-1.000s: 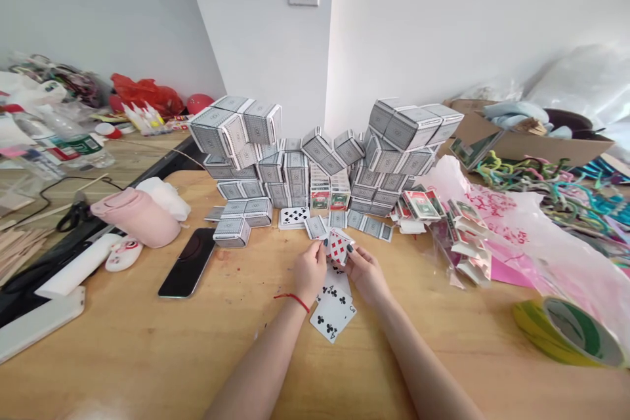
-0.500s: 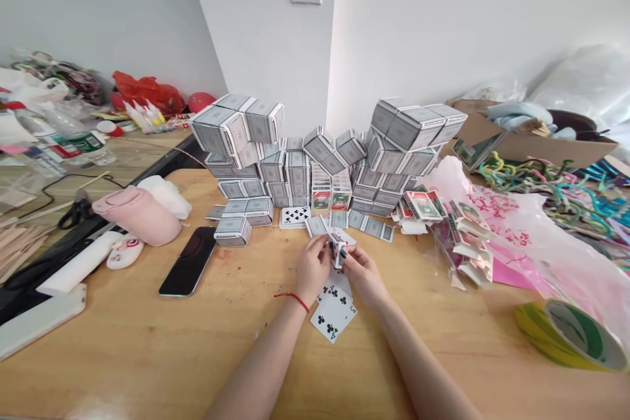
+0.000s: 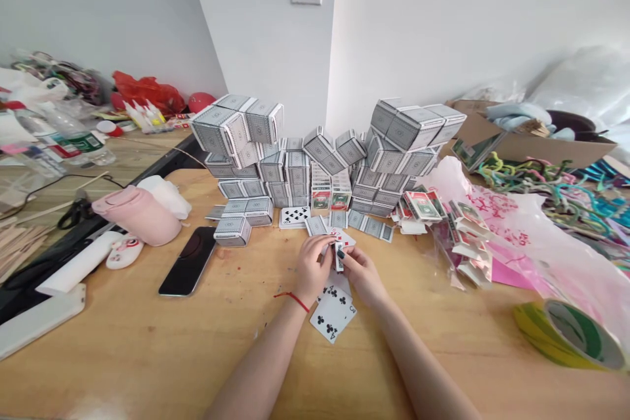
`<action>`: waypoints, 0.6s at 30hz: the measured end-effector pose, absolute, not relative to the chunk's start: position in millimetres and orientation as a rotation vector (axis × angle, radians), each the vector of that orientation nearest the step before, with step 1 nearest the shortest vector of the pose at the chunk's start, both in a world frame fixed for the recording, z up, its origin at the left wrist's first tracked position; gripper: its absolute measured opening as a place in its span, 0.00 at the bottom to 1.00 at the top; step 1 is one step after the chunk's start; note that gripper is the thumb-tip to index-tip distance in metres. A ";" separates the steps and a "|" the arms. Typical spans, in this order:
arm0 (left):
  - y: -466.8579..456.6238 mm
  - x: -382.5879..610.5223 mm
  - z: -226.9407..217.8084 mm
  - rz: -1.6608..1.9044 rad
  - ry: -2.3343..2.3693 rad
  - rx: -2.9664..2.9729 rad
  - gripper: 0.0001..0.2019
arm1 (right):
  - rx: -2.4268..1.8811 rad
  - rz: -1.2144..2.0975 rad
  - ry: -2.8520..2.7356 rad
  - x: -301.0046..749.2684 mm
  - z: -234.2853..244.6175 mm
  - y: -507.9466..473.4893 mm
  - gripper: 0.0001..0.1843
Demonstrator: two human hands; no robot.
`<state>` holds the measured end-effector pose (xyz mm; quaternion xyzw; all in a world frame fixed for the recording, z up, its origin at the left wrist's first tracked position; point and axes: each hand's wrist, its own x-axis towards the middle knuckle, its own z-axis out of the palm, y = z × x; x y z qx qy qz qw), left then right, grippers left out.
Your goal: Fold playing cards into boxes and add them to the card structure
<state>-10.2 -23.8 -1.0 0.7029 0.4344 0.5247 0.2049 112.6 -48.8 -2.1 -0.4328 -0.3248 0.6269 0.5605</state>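
Observation:
Between my two hands is a playing card, bent so that a narrow folded strip faces me. My left hand, with a red string at the wrist, is closed on its left side. My right hand pinches the right side, thumb on the fold. Just behind lies a red diamond card, face up. Club cards lie face up on the table below my hands. Several grey-backed cards and a spade card lie in front of a structure of grey card boxes.
A black phone and a pink pouch-like item lie to the left. Green tape is at the right front. Red-and-green card packs, folded white-edged boxes and a plastic sheet sit on the right.
The card between my hands has turned, and its fold now looks narrower and more upright. My left fingers have curled further over it. The red diamond card behind shows more.

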 end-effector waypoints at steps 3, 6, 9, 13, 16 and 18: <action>-24.2 -10.7 0.5 1.476 1.269 1.936 0.08 | -1.032 1.458 -0.725 112.2 -2.7 -47.4 0.16; -24.7 -11.4 1.9 1.482 1.355 1.898 0.07 | -1.024 1.438 -0.664 112.8 -1.8 -46.1 0.17; -23.8 -12.6 -0.3 1.515 1.456 1.841 0.07 | -0.990 1.376 -0.562 115.3 -0.6 -44.5 0.17; -20.6 -14.1 -5.7 1.588 1.584 1.713 0.07 | -0.993 1.314 -0.475 119.5 2.7 -44.1 0.15; -19.5 -13.9 -6.6 1.586 1.605 1.642 0.06 | -0.986 1.360 -0.510 119.8 7.6 -46.0 0.17; -20.2 -13.1 -5.3 1.567 1.594 1.639 0.06 | -0.964 1.412 -0.561 118.6 10.3 -47.4 0.19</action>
